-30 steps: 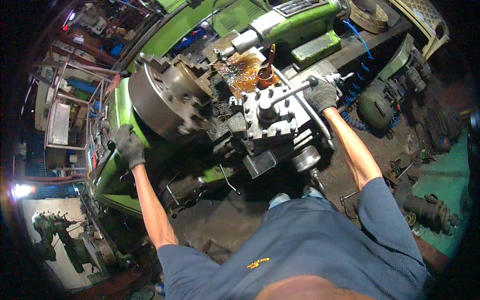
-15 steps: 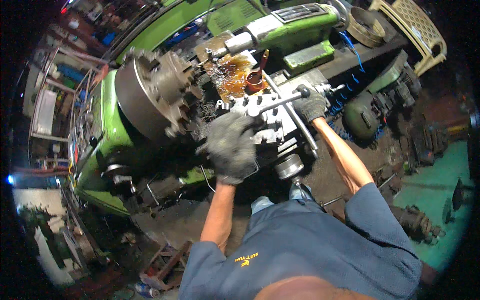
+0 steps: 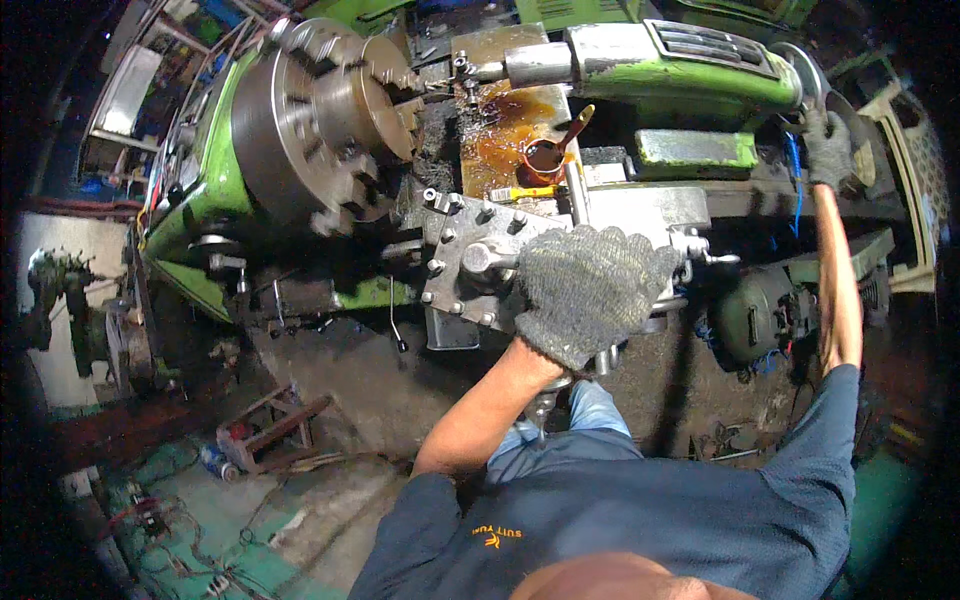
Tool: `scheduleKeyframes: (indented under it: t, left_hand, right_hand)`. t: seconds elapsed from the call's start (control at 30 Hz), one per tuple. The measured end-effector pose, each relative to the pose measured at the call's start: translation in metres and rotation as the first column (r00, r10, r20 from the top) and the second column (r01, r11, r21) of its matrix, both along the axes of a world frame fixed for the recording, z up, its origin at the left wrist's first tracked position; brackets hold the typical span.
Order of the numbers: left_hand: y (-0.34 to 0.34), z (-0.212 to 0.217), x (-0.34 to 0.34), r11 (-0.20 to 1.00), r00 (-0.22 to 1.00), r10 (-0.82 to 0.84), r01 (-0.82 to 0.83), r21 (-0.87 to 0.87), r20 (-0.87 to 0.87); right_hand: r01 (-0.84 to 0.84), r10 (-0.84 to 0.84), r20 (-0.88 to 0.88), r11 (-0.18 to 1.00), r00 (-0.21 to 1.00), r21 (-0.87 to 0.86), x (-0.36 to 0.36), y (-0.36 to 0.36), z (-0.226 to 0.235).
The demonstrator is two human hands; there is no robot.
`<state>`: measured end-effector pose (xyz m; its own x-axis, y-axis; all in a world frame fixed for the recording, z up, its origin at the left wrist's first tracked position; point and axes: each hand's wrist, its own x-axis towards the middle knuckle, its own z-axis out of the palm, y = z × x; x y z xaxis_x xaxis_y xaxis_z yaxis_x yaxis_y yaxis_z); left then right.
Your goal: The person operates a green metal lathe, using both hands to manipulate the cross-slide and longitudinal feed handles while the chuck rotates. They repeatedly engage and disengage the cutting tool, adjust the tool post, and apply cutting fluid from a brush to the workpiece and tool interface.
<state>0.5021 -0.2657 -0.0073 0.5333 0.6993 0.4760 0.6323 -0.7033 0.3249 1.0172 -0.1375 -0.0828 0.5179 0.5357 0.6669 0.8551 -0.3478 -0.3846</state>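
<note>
The left hand (image 3: 590, 290), in a grey knit glove, lies over the tool block (image 3: 480, 260) of a green lathe (image 3: 700, 70) — fingers curled down over its right side, though what they clasp is hidden. Far to the right, the gloved right hand (image 3: 828, 148) reaches up, fingers wrapped on the handwheel (image 3: 808, 75) at the lathe's end. The big steel chuck (image 3: 310, 120) sits left of the block — a cup of brown oil (image 3: 545, 155) just behind it.

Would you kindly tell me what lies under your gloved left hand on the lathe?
The left hand covers the right part of the grey bolted tool post. Bolt heads and a round knob show beside it; whatever the fingers grip is hidden by the glove.
</note>
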Motion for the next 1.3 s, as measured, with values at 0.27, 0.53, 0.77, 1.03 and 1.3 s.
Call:
scheduleKeyframes:
  t: [0.27,0.53,0.77,1.03,1.3]
  left_hand:
    - [-0.007,-0.011,-0.006,0.997,0.989,-0.082,0.08,-0.019,-0.127]
    - [-0.016,-0.018,-0.022,0.986,0.991,-0.12,0.111,-0.124,-0.067]
    - [-0.018,-0.018,-0.023,0.976,0.988,-0.149,0.14,-0.167,-0.037]
    - [-0.013,-0.017,-0.013,0.979,0.993,-0.109,0.102,-0.176,-0.034]
    - [-0.016,-0.02,-0.026,0.985,0.996,-0.083,0.08,-0.152,-0.016]
  right_hand:
    - [0.03,-0.054,-0.056,0.934,0.997,-0.356,0.128,0.112,-0.012]
    - [0.155,-0.153,0.032,0.934,0.988,-0.321,0.133,0.108,-0.024]
    - [0.203,-0.193,0.065,0.919,0.979,-0.339,0.14,0.096,-0.018]
    - [0.125,-0.099,0.098,0.944,0.99,-0.307,0.153,0.108,-0.031]
    - [0.124,-0.108,0.066,0.936,0.992,-0.329,0.15,0.107,-0.021]
